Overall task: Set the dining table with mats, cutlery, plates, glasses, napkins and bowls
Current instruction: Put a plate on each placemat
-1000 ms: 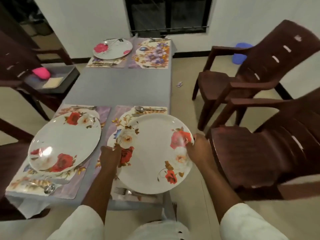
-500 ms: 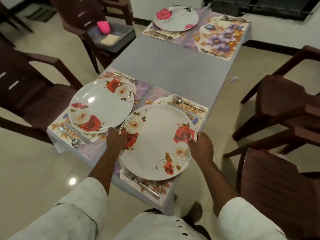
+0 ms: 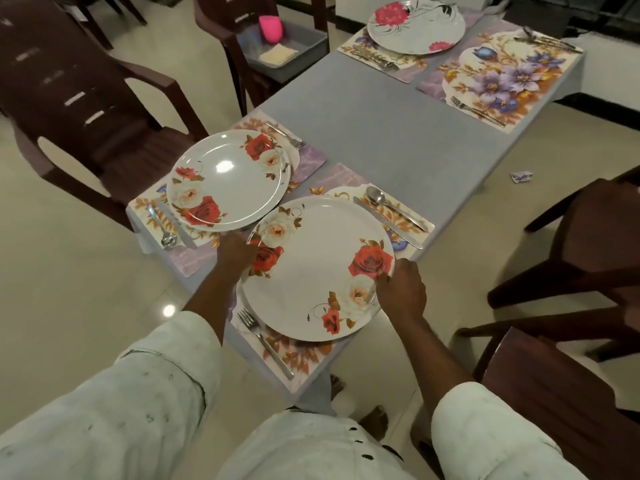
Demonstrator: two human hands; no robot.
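- Room: pale tiled floor point(image 3: 86, 271), dark brown plastic chairs on both sides of a long grey table point(image 3: 374, 126).
- Near right setting: floral mat point(image 3: 308, 355) at the table's corner, carrying the rose-patterned plate point(image 3: 311, 271) I held — the plate sat on or just above the mat; I could not tell which.
- My left hand point(image 3: 235, 252): fingers curled around the plate's left rim, tips hidden under the edge.
- My right hand point(image 3: 401, 291): gripped the right rim, thumb on top beside the red rose.
- Fork point(image 3: 265, 342): lay on the mat just beside the plate's near edge, tines toward my left arm.
- Spoon point(image 3: 391, 206) and knife point(image 3: 388, 223): lay side by side on the mat's far end, just beyond the plate.
- Near left setting: second rose plate point(image 3: 228, 181) resting on its own mat point(image 3: 188, 258), a spoon and knife at its outer side and a fork at its far side.
- Far end: a plate with pink flowers point(image 3: 415, 24) on a mat, and beside it a purple-flowered mat point(image 3: 502, 77) bearing cutlery only.
- Side chair: a grey tray point(image 3: 311, 39) on the seat, holding a pink cup point(image 3: 270, 29) and a folded yellowish napkin point(image 3: 278, 53).
- Floor: a small scrap of paper point(image 3: 521, 176) right of the table.
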